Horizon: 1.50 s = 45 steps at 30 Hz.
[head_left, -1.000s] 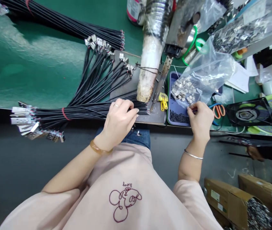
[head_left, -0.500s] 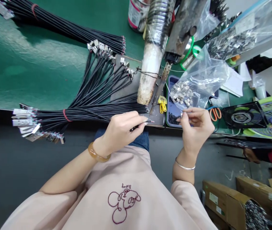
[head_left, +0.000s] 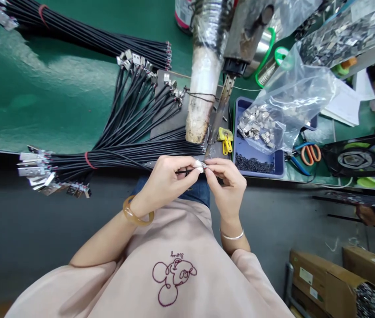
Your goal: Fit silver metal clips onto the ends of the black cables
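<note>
My left hand point(head_left: 169, 179) is closed, pinching a black cable point(head_left: 184, 171) close to its end. The fingertips of my right hand point(head_left: 229, 183) are pressed together around a small metal connector point(head_left: 203, 165) and meet the left ones at the cable end. Fingers partly hide the connector, so I cannot tell whether wire and metal touch. Just above both hands is the tip of a soldering iron point(head_left: 219, 112), held in a fixed position. To the left lies a bundle of black cables point(head_left: 128, 152) tied with a red band, silvery connectors on its far ends.
A blue tray point(head_left: 278, 168) to the right contains small black pieces and a plastic bag point(head_left: 260, 121) of metal connectors. Beside it are orange-handled scissors point(head_left: 310, 154), pliers point(head_left: 298, 164) and a black fan point(head_left: 356, 158). A white-ended duct point(head_left: 199, 97) hangs over the bench.
My right hand has moved left from the tray's edge to the cable end, bringing the small connector to my left hand. The left hand stays nearly in place. The view has shifted slightly.
</note>
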Each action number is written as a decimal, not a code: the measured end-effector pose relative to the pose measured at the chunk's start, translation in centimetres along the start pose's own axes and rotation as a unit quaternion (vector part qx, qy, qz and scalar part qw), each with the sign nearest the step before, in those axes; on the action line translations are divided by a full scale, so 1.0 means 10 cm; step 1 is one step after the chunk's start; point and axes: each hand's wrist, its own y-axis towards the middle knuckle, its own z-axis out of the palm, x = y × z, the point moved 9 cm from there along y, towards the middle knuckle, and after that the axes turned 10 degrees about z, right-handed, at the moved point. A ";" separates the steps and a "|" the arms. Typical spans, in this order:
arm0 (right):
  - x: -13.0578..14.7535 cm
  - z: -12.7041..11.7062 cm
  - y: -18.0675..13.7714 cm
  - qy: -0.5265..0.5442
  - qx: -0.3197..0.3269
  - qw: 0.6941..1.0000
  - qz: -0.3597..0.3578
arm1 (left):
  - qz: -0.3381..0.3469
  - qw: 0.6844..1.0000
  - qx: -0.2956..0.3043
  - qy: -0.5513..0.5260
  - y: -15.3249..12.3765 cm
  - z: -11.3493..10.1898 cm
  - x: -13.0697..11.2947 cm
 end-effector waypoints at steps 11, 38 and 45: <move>0.14 -0.02 -0.07 -0.041 -0.021 0.996 -0.082 | 0.000 0.998 0.065 -0.013 0.00 0.07 0.03; 0.15 -0.19 -0.12 0.024 -0.095 0.990 -0.102 | -0.115 0.979 0.009 -0.167 -0.02 0.08 0.21; 0.28 -0.13 -0.20 -0.029 -0.098 0.981 -0.167 | -0.139 0.974 -0.009 -0.180 -0.01 0.09 0.24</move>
